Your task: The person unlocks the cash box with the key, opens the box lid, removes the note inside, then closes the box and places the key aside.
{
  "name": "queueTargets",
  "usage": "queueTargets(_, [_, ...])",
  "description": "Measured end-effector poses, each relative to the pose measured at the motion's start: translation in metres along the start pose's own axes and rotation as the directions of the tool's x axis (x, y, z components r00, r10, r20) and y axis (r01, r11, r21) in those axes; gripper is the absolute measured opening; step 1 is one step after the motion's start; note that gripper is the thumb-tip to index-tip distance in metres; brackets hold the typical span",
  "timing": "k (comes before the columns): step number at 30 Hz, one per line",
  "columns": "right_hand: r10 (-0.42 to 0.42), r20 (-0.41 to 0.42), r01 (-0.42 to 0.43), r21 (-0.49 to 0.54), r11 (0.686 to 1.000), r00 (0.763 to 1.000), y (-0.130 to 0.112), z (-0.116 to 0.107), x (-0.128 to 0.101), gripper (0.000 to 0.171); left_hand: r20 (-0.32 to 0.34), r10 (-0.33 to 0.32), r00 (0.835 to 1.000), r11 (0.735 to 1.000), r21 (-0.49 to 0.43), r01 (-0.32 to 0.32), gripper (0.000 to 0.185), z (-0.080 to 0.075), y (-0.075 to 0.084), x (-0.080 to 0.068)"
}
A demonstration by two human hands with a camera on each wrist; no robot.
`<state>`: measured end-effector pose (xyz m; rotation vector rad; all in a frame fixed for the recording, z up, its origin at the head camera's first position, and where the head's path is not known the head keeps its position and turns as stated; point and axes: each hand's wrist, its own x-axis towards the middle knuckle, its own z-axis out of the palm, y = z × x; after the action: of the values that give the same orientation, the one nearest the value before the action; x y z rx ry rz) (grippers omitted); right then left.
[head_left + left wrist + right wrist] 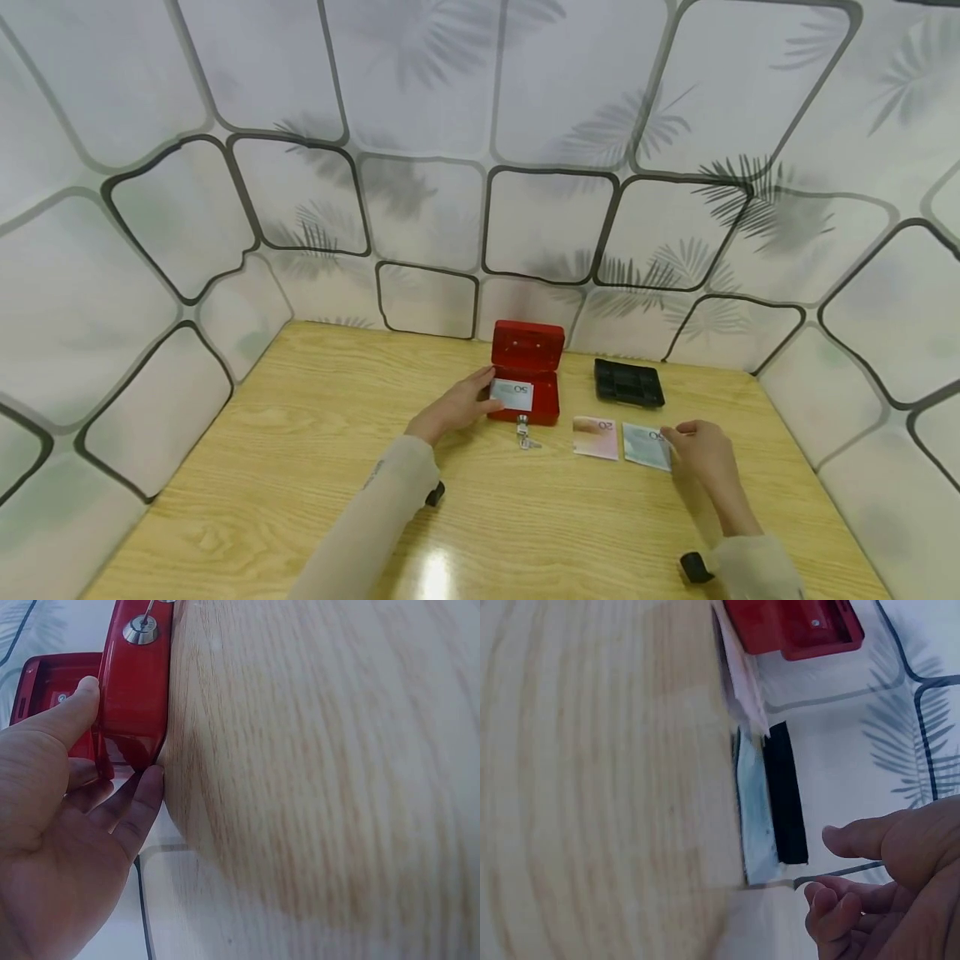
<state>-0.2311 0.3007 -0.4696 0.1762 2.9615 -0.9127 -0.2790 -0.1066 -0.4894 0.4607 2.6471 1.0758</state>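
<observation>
The left grip (461, 406) grasps the left end of the red box (545, 416), thumb bent over the near edge and fingers along the outer side, so the box lies just to its right with the lid (527, 345) raised. Inside sits a pale 50 note (512, 396); keys (527, 444) hang from the front lock. The right grip (702, 452) is released, thumb and fingertips apart with nothing between them, just beside the right edge of the blue-green notes (647, 447). These lie flat on the surface (300, 433), between that grip and the pink note (596, 442); the black tray (639, 383) stands behind.
</observation>
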Motion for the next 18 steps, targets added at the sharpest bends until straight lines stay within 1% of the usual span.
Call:
queueTargets(4, [-0.066,-0.078,0.068,0.027,0.997,0.995,-0.01,0.0,-0.001,0.047,0.002,-0.001,1.0,1.0,-0.004,0.001,0.075,-0.002,0.001,0.0])
queueTargets(7, [-0.127,-0.105,0.134,0.064,0.989,0.986,-0.023,0.003,0.0,0.043,0.0,0.003,1.0,1.0,-0.007,-0.003,0.075,-0.002,0.001,0.0])
queueTargets(13, [-0.225,-0.085,0.237,0.178,0.955,0.971,-0.056,0.017,0.006,0.037,-0.004,0.025,1.0,1.0,0.012,-0.025,0.074,-0.001,-0.001,0.001])
queueTargets(18, [-0.302,-0.062,0.308,0.199,0.93,0.951,-0.085,0.032,0.011,0.036,-0.002,0.029,1.0,1.0,0.001,-0.029,0.074,0.0,0.0,0.0])
